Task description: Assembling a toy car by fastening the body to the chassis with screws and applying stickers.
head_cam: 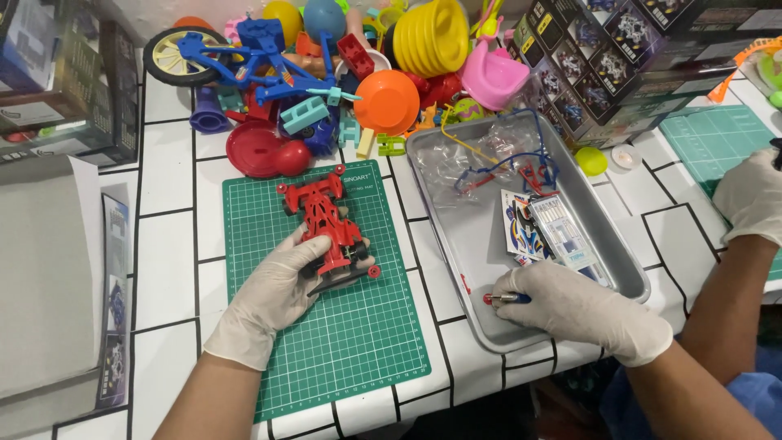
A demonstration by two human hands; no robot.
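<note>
The left hand (pixel 277 289), in a white glove, holds a red toy car (pixel 326 224) on the green mat (pixel 350 342), its fingers closed around the car's rear. The right hand (pixel 570 305) rests inside the metal tray (pixel 456 236), fingers closed on a small blue and red tool (pixel 505 299). Another person's gloved hand (pixel 749 195) is at the right edge.

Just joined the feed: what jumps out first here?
A red toy race car on the green cutting mat, held by the gloved left hand. The right hand grips a small red-and-blue tool inside the metal tray. Bright plastic toys heap behind.
</note>
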